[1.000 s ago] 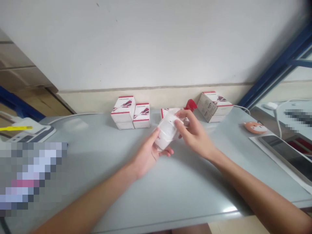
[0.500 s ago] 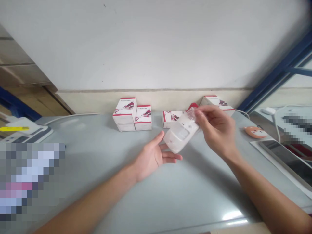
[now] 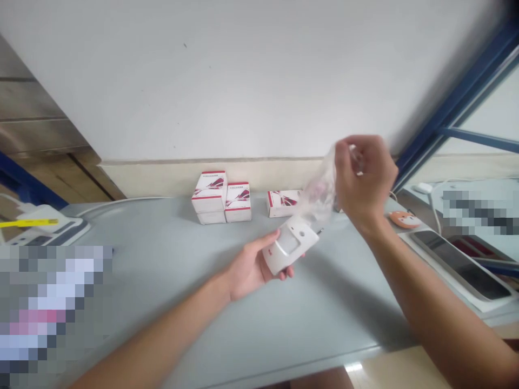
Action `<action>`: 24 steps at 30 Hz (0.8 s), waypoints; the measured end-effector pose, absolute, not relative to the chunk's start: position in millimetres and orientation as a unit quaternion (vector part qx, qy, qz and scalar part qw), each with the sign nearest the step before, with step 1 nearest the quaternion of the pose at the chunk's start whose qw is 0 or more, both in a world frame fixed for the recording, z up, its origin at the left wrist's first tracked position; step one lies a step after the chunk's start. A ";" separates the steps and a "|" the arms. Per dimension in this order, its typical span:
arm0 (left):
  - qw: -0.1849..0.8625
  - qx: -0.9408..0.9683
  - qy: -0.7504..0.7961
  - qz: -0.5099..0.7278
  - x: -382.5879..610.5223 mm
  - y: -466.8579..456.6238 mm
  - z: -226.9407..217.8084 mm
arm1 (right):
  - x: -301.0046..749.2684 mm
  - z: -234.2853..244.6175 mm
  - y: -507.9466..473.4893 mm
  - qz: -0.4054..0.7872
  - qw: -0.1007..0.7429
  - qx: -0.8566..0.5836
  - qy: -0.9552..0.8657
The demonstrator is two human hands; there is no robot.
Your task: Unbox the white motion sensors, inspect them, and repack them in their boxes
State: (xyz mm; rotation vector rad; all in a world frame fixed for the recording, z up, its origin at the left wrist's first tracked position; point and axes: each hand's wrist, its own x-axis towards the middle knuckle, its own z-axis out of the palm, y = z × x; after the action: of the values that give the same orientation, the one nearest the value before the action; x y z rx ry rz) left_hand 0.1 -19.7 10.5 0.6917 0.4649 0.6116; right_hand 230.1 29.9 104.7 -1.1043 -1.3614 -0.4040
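Observation:
In my left hand (image 3: 251, 267) lies a white motion sensor (image 3: 288, 246), tilted, with the thumb on its near edge and the fingers curled beneath. Its front has a rectangular lens window and a small red mark. My right hand (image 3: 365, 178) is raised above and to the right, closed around a clear plastic bag (image 3: 320, 189). The bag hangs crumpled and a little blurred, its lower end at the top of the sensor. Whether the two still touch I cannot tell.
White-and-red boxes (image 3: 210, 194) stand stacked by the wall, and another box (image 3: 281, 203) lies partly behind the bag. On the right are an orange animal-faced case (image 3: 404, 219) and a phone (image 3: 462, 265) on a white base. A power strip (image 3: 52, 232) sits at far left.
My right hand has pulled the plastic bag up and to the right, off the sensor. My left hand, formerly open under the bagged sensor, has closed on the bare sensor.

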 end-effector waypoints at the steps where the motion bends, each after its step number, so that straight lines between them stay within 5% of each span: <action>1: 0.865 0.322 0.239 0.302 0.2 -19.8 11.2 | 231.0 109.7 42.2 -0.151 0.617 -0.508 -0.582; 9: 0.868 0.301 0.222 0.327 0.2 -23.2 20.6 | 240.2 99.8 101.8 0.029 0.328 -0.694 -0.640; 14: 0.879 0.265 0.198 0.343 1.7 -23.5 23.5 | 234.4 84.6 68.6 -0.126 0.420 -0.571 -0.694; 24: 0.842 0.224 0.271 0.409 4.9 -15.6 26.2 | 225.7 46.1 13.2 0.146 0.374 -0.497 -0.769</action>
State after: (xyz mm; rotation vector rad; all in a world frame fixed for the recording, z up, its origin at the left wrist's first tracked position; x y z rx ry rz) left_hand 4.9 -15.6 26.2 0.4741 0.5718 0.8645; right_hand 225.7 13.2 46.1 -1.2726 -1.9696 0.3728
